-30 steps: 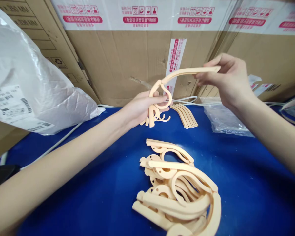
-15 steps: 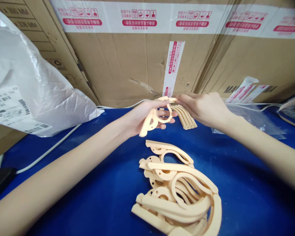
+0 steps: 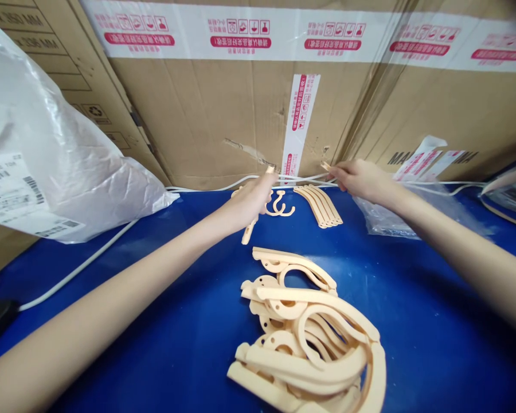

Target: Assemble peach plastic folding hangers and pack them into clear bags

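Note:
My left hand [image 3: 250, 202] is closed around a cream plastic hanger piece [image 3: 247, 230] whose ends stick out above and below the fist. Just right of it a small double hook [image 3: 279, 209] lies on the blue table [image 3: 163, 298]. My right hand [image 3: 358, 178] reaches to the back of the table and pinches the tip of a thin cream piece [image 3: 325, 166] beside a neat row of curved cream strips [image 3: 319, 204]. A pile of cream hanger parts [image 3: 309, 332] lies close to me.
Large cardboard boxes [image 3: 223, 109] wall off the back. A white plastic bag [image 3: 47, 155] sits at the left, a clear bag [image 3: 391, 215] at the right. A white cable [image 3: 86, 259] runs along the table's back edge.
Both hands came down from holding a long hanger arm in the air. The left hand sank toward the table and the right moved to the back by the strips.

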A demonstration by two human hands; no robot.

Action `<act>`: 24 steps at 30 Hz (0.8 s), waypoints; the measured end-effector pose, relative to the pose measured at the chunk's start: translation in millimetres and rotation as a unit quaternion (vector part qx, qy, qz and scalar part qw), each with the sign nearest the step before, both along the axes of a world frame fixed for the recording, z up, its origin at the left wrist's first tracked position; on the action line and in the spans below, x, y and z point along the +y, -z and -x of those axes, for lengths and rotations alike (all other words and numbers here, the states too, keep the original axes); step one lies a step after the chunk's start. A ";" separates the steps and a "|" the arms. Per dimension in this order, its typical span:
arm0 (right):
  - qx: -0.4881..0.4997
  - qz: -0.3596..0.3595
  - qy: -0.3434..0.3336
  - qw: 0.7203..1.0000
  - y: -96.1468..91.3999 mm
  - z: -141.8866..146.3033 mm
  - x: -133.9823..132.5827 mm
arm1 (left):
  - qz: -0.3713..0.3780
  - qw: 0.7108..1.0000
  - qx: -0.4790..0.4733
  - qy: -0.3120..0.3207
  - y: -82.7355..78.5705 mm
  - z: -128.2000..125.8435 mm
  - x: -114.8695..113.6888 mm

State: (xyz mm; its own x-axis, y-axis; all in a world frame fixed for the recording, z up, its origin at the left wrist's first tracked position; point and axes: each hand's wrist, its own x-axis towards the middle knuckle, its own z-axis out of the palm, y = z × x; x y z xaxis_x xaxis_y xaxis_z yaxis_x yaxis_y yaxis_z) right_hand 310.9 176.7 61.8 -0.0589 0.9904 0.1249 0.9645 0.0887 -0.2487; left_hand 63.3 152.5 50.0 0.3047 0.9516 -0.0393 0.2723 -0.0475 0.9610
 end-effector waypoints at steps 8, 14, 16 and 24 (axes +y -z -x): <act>-0.168 -0.026 0.018 0.985 15.2 -1.2 0.1 | 0.041 0.997 -0.056 -0.034 -9.9 1.6 -4.6; -0.199 -0.004 -0.037 0.979 14.4 -2.1 -5.5 | 0.021 0.999 -0.049 -0.010 -10.7 5.3 -7.6; -0.202 -0.010 -0.027 0.979 17.7 -1.6 -4.7 | 0.027 0.997 -0.067 -0.004 -11.2 5.6 -7.9; -0.136 -0.038 -0.026 0.990 23.1 1.8 1.3 | 0.115 0.974 -0.196 0.000 -12.4 6.8 -5.2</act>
State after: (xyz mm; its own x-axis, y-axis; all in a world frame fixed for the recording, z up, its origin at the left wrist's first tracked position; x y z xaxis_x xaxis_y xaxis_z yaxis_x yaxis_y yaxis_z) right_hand 309.1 177.9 38.7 -0.1503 0.9737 0.1711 0.9886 0.1477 0.0280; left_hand 56.4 147.3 62.4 0.3395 0.9313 -0.1316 -0.1166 0.1805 0.9766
